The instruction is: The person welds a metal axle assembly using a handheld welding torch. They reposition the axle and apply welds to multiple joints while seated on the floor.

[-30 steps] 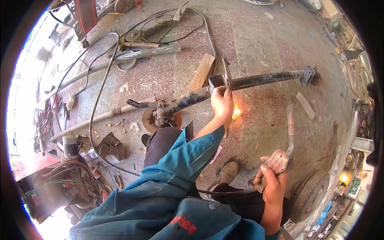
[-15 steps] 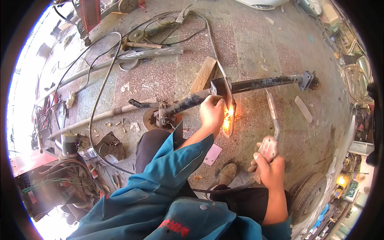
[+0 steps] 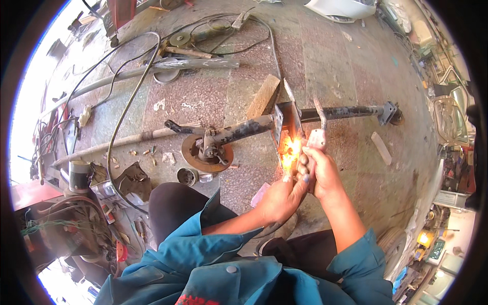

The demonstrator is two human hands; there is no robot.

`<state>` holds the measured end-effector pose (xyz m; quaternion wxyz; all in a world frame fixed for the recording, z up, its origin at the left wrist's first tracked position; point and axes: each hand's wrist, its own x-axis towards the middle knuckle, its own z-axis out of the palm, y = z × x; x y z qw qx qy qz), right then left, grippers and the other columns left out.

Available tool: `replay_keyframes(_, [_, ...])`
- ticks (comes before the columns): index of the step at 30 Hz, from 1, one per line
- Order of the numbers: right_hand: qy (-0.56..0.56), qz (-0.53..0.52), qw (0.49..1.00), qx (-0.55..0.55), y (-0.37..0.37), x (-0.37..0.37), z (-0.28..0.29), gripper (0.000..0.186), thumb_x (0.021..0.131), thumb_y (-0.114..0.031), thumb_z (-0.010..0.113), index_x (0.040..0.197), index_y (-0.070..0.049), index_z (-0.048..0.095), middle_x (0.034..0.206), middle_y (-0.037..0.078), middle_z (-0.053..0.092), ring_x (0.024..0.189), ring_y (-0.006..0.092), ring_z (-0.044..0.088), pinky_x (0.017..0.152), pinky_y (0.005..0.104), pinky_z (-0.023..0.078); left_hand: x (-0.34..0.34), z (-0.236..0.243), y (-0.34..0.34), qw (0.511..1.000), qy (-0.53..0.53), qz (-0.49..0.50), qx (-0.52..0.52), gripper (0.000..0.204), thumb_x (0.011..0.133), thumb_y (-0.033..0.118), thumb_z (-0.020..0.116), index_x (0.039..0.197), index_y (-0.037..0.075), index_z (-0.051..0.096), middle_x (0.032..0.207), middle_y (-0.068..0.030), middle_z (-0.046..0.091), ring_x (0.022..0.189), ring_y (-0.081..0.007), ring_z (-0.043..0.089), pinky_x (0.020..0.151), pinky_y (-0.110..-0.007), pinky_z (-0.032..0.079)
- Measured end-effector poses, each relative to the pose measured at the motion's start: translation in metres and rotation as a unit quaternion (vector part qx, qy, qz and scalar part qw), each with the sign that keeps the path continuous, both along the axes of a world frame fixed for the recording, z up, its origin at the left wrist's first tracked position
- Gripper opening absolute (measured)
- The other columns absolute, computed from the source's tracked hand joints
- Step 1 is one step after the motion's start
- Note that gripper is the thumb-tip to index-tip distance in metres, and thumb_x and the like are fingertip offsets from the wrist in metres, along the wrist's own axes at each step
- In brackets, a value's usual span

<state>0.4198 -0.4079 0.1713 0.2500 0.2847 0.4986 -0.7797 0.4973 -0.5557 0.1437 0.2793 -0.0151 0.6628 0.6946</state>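
Note:
Across the floor lies a worn black metal axle tube (image 3: 244,128), with a round rusty disc (image 3: 190,152) at its left end and a flange (image 3: 389,113) at its right. Thin metal plates (image 3: 278,122) stand at its middle, where a bright orange glow (image 3: 291,151) hides detail. My right hand (image 3: 325,175) is closed around the pinkish handle of a bent-neck welding torch (image 3: 317,137), its tip near the tube. Against it, below the glow, my left hand (image 3: 285,199) has curled fingers. What they hold, if anything, is hidden.
A wooden block (image 3: 263,95) lies beyond the tube. Behind are an angle grinder (image 3: 201,35), cables (image 3: 133,86) and long pipes (image 3: 109,84). A small can (image 3: 187,176) stands near my knee; a machine (image 3: 68,234) is at lower left, a tyre (image 3: 394,244) at right.
My left hand has left the metal plates and come down beside my right hand. The right hand has carried the torch up and left, close to the tube. The glow continues.

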Motion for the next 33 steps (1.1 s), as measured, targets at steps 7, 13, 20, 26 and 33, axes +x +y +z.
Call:
replay_keyframes(7, [-0.016, 0.060, 0.997, 0.055, -0.018, -0.008, -0.019, 0.023, 0.105, -0.012, 0.065, 0.126, -0.002, 0.062, 0.083, 0.004, 0.058, 0.064, 0.0148, 0.057, 0.057, 0.0368, 0.054, 0.034, 0.002, 0.012, 0.996, 0.064, 0.055, -0.007, 0.067, 0.117, 0.035, 0.053, 0.155, -0.014, 0.026, 0.121, -0.0452, 0.065, 0.114, -0.0605, 0.067, 0.094, -0.060, 0.055])
replay_keyframes(13, [-0.036, 0.082, 0.992, 0.091, -0.019, -0.007, -0.018, 0.019, 0.103, -0.013, 0.067, 0.118, -0.004, 0.062, 0.083, 0.002, 0.058, 0.064, 0.0142, 0.056, 0.055, 0.0385, 0.054, 0.030, 0.011, 0.004, 1.000, 0.007, 0.009, -0.018, 0.065, 0.118, 0.036, 0.051, 0.154, -0.015, 0.030, 0.123, -0.0455, 0.065, 0.119, -0.0601, 0.066, 0.096, -0.059, 0.054])
replay_keyframes(20, [-0.040, 0.084, 0.987, 0.127, -0.023, -0.012, -0.020, 0.025, 0.102, -0.020, 0.067, 0.080, -0.008, 0.061, 0.065, 0.005, 0.058, 0.054, 0.0217, 0.061, 0.052, 0.0406, 0.053, 0.033, -0.010, 0.016, 0.997, 0.055, 0.060, 0.008, 0.071, 0.118, 0.035, 0.051, 0.160, -0.014, 0.023, 0.119, -0.0449, 0.067, 0.115, -0.0600, 0.067, 0.095, -0.059, 0.055])
replay_keyframes(26, [-0.052, 0.088, 0.988, 0.119, -0.021, -0.014, -0.025, 0.025, 0.102, -0.019, 0.066, 0.080, -0.008, 0.060, 0.065, 0.006, 0.060, 0.054, 0.0223, 0.061, 0.052, 0.0404, 0.053, 0.031, -0.015, 0.018, 0.996, 0.066, 0.057, -0.011, 0.074, 0.118, 0.037, 0.050, 0.163, -0.013, 0.020, 0.120, -0.0451, 0.067, 0.115, -0.0598, 0.068, 0.095, -0.059, 0.055])
replay_keyframes(33, [-0.007, 0.113, 0.990, 0.081, -0.008, -0.014, -0.046, 0.025, 0.103, -0.017, 0.064, 0.080, -0.008, 0.060, 0.066, 0.007, 0.061, 0.054, 0.0225, 0.061, 0.053, 0.0411, 0.054, 0.028, -0.005, 0.014, 0.999, 0.013, 0.004, -0.035, 0.072, 0.118, 0.039, 0.048, 0.161, -0.014, 0.023, 0.120, -0.0448, 0.067, 0.116, -0.0595, 0.068, 0.096, -0.059, 0.055])
